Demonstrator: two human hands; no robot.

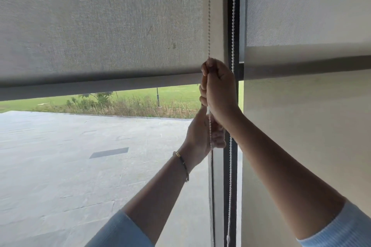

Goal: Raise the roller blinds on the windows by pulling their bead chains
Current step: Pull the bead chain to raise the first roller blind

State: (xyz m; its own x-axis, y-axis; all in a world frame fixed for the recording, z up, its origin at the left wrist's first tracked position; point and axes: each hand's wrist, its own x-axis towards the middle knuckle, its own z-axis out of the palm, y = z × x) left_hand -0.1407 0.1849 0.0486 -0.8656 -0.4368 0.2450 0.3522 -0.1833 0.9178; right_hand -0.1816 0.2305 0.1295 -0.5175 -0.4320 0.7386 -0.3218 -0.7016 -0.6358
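Observation:
A grey roller blind (pixel 100 26) covers the upper part of the left window, its bottom bar (pixel 80 86) partway up above the glass. A white bead chain (pixel 209 16) hangs taut beside the dark window frame. My right hand (pixel 218 86) is fisted around this chain, higher up. Just below it, my left hand (pixel 200 136), with a bracelet on the wrist, grips the same chain. A second strand of bead chain (pixel 232 26) hangs free along the frame. The right window's blind (pixel 301 6) hangs with its bottom bar (pixel 301 66) a little higher.
A dark vertical frame post (pixel 227 186) separates the two windows. Through the left glass I see a paved terrace (pixel 80 166), shrubs and a lawn. A pale screen (pixel 301 126) fills the lower right window.

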